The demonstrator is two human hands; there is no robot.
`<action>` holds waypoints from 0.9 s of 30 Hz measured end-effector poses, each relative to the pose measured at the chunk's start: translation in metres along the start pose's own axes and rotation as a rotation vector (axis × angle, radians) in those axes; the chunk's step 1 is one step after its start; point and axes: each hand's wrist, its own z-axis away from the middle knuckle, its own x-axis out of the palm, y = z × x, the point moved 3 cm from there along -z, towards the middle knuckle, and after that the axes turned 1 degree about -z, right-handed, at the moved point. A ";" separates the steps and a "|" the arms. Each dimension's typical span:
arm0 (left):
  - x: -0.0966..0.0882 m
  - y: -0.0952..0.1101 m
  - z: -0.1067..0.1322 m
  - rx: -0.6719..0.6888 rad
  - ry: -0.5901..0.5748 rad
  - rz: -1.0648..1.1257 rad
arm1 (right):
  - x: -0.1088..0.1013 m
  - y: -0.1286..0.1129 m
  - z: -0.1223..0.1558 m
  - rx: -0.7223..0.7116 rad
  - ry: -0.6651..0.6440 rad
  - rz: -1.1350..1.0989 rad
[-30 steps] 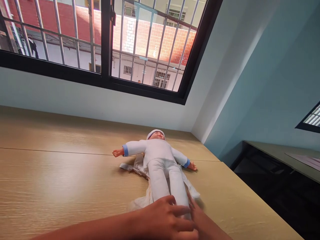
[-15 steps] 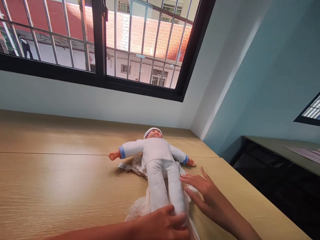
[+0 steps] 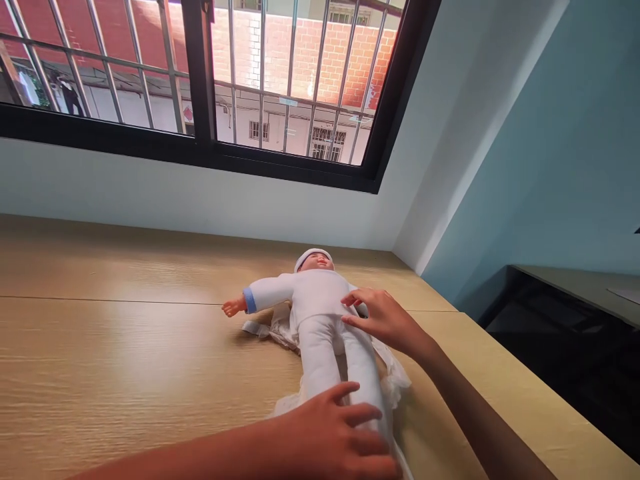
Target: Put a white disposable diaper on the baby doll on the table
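Note:
A baby doll (image 3: 320, 297) in a white cap, white top with blue cuffs and white trousers lies on its back, arms spread, head toward the window. Thin whitish gauzy fabric (image 3: 395, 377) is bunched beneath it and out to both sides. Over the doll's lower legs is my left hand (image 3: 350, 427), fingers apart and holding nothing. Beside the doll's waist, my right hand (image 3: 377, 317) has its fingers bent and apart at the edge of the top; whether they touch the cloth I cannot tell. It covers the doll's arm on that side.
The doll lies on a light wooden table (image 3: 125, 360) whose right edge slopes away. Behind stands a wall with a black-framed, barred window (image 3: 200, 100). At the right is a dark cabinet or table (image 3: 560, 327).
My right hand has moved up from beside the doll's thigh to its waist. The fingers of my left hand have spread over the legs. The view has shifted slightly.

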 end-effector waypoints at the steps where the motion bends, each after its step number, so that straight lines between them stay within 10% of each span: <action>1: -0.004 -0.004 0.000 -0.024 -0.017 0.018 | 0.001 0.001 -0.002 0.002 -0.010 -0.004; 15: 0.042 -0.008 0.002 -0.046 0.094 -0.149 | -0.004 0.008 -0.003 -0.001 -0.040 -0.020; 21: 0.014 -0.019 0.000 -0.049 0.082 0.057 | -0.007 0.019 0.001 -0.002 -0.081 -0.100; 27: -0.022 -0.080 0.017 -0.940 0.410 0.580 | -0.009 0.040 0.005 0.068 -0.207 -0.300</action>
